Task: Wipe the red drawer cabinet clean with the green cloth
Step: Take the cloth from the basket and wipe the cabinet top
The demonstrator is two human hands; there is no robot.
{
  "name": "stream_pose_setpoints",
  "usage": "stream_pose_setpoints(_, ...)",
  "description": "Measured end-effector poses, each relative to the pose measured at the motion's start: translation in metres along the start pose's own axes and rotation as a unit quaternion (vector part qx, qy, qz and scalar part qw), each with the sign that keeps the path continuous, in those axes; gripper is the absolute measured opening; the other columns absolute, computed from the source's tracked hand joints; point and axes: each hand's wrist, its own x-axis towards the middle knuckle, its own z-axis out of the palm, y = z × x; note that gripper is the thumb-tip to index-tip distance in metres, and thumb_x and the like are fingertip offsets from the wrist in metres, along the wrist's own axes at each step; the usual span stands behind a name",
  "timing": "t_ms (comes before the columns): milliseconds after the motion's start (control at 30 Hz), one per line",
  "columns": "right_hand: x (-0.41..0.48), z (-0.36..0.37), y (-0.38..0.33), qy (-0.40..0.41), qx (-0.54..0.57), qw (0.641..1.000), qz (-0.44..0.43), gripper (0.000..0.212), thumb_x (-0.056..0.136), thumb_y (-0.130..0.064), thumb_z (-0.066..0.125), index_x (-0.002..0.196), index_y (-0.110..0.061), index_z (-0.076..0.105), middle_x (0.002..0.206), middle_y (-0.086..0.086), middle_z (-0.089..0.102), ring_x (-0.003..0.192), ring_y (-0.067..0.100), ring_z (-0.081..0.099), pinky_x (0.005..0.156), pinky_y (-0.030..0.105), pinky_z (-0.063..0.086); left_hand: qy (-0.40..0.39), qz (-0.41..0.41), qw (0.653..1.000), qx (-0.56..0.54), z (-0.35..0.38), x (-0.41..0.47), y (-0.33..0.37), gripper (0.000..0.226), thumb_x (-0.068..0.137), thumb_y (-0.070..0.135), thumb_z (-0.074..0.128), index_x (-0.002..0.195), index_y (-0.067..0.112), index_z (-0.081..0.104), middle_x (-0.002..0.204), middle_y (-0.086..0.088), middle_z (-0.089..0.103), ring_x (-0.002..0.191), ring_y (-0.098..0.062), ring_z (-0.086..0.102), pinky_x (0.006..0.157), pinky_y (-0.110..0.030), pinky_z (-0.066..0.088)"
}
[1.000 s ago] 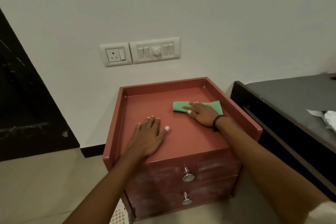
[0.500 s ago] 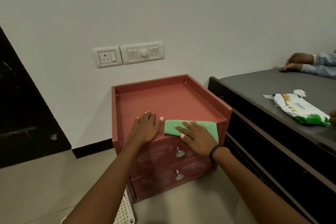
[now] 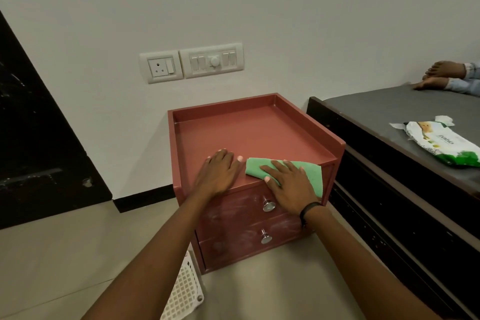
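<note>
So, just the one head view to go on, looking down at the red cabinet (image 3: 246,132), which sat on the floor against the wall beside a dark bed (image 3: 376,104). The right hand (image 3: 288,184) lay flat on the green cloth (image 3: 311,174), fingers straight and spread, pressing it down rather than gripping it. The cloth was at the front right corner of the cabinet top, and its near edge seemed to droop over the lip toward the upper drawer. My guess is the flat palm was spreading pressure over the whole cloth for a wide swipe. The left hand (image 3: 218,174) was flat too, fingers relaxed, holding nothing. It rested on the top just left of the cloth, thumb nearly touching it, probably bracing the cabinet so it wouldn't slide. The top looked fairly clean, but the drawer fronts (image 3: 233,215) showed pale dusty smears around the two metal knobs (image 3: 268,205), so I'd say the front was what's left. A pack of wipes (image 3: 439,143) lay on the bed, well apart, and a white basket (image 3: 181,291) stood by the cabinet's lower left corner.
</note>
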Motion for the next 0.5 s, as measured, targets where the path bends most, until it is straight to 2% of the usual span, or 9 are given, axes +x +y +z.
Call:
stream_pose_setpoints(200,-0.005,0.024,0.005,0.099,0.019,0.995,-0.001,0.041,0.104,-0.05,0.029,0.14,-0.044,0.047,0.152,-0.009,0.045,0.147,0.021,0.03,0.12,0.053,0.02,-0.009,0.004,1.0,0.011,0.002,0.001,0.002,0.081,0.098,0.068,0.009,0.153,0.016,0.036,0.166,-0.008,0.027,0.154,-0.022,0.02,0.123,-0.048,0.013)
stream_pose_setpoints(333,-0.008,0.017,0.008,0.15,0.01,0.987,-0.047,0.041,0.103,-0.047,0.034,0.132,-0.034,0.06,0.137,-0.006,0.061,0.13,0.022,0.05,0.11,0.045,0.035,-0.013,0.01,0.998,0.057,-0.006,-0.017,-0.006,0.082,0.099,0.069,0.009,0.155,0.014,0.034,0.166,-0.01,0.026,0.155,-0.025,0.017,0.125,-0.052,0.012)
stream_pose_setpoints(400,-0.001,-0.002,0.012,0.117,0.01,0.989,-0.09,0.038,0.104,-0.041,0.039,0.129,-0.025,0.064,0.13,-0.004,0.065,0.119,0.023,0.055,0.103,0.036,0.039,0.009,-0.024,0.996,0.088,-0.017,-0.03,-0.011,0.081,0.1,0.067,0.011,0.15,0.011,0.04,0.164,-0.014,0.028,0.155,-0.029,0.014,0.125,-0.055,0.01)
stream_pose_setpoints(500,0.011,-0.019,0.014,0.049,-0.005,0.991,-0.127,0.04,0.105,-0.041,0.037,0.132,-0.024,0.061,0.132,-0.005,0.064,0.119,0.019,0.053,0.101,0.03,0.039,0.017,-0.041,0.988,0.145,-0.025,-0.042,-0.007,0.086,0.099,0.068,0.01,0.151,0.006,0.039,0.166,-0.018,0.023,0.157,-0.03,0.007,0.125,-0.054,0.003)
